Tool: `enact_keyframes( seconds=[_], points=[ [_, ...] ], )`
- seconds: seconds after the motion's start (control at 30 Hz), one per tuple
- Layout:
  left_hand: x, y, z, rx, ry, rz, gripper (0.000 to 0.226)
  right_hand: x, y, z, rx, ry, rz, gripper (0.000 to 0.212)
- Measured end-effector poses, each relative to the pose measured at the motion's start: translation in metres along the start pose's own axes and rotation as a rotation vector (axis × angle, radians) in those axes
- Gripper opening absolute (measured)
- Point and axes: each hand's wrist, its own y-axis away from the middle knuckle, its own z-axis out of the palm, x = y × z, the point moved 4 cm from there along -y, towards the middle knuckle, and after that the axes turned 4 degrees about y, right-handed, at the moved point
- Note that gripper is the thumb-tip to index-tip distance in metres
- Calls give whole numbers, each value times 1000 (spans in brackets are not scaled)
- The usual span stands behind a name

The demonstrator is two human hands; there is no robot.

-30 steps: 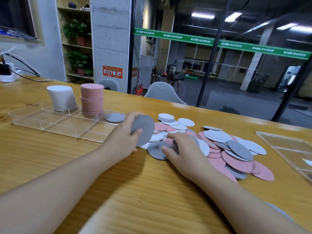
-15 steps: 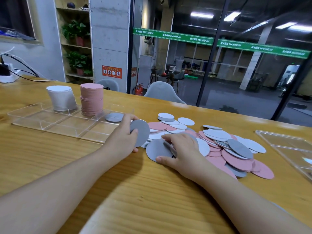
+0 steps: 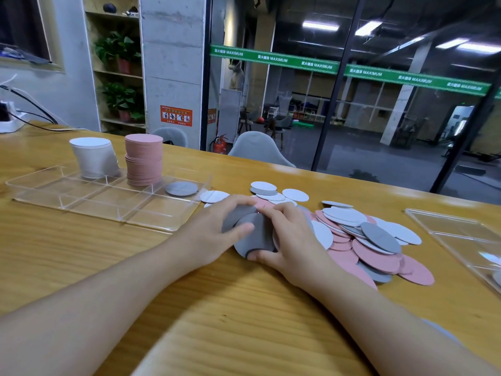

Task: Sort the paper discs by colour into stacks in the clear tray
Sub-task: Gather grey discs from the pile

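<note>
A clear tray (image 3: 81, 204) with compartments lies at the left of the table. In it stand a white stack (image 3: 93, 157), a pink stack (image 3: 143, 158) and a low grey stack (image 3: 181, 189). A loose pile of pink, white and grey discs (image 3: 360, 240) is spread right of centre. My left hand (image 3: 214, 232) grips a grey disc (image 3: 235, 215) between thumb and fingers, tilted, at the pile's left edge. My right hand (image 3: 287, 240) pinches a second grey disc (image 3: 250, 237) lying just below the first, thumb under its near edge.
A second clear tray (image 3: 461, 237) lies at the table's right edge. White discs (image 3: 214, 196) lie between the tray and the pile. A grey chair (image 3: 260, 149) stands behind the table. Cables and a power strip (image 3: 8, 118) sit at the far left.
My left hand with its grey disc has come down and right toward the pile. My right hand has drawn a second grey disc out, and the two discs now overlap.
</note>
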Motion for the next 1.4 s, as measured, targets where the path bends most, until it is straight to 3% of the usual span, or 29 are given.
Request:
enact_keyframes(
  seconds=[0.13,0.47,0.63,0.73,0.83,1.07,1.17,1.3,1.4],
  points=[
    [7,0,6,18,-79,37,56,0,1,-1,37,-33,-12,76],
    [-4,-3,-18,303,123,-154,39,10,4,4,-27,-116,84,69],
    [0,-3,-10,248,140,-155,43,32,1,-18,46,68,192,45],
    [0,-3,-4,197,183,-158,47,54,1,-22,-109,223,357,53],
    [2,-2,2,145,223,-164,46,62,1,-22,-217,230,442,60],
    [1,-1,13,109,316,-177,47,58,1,-26,-182,190,406,67],
    [-1,-1,14,114,366,-195,47,56,0,-29,-72,118,347,53],
    [-5,-3,12,174,377,-267,45,55,-1,-39,60,-46,289,10],
    [-7,-4,11,199,421,-306,46,52,-2,-39,77,-200,283,15]
  ],
)
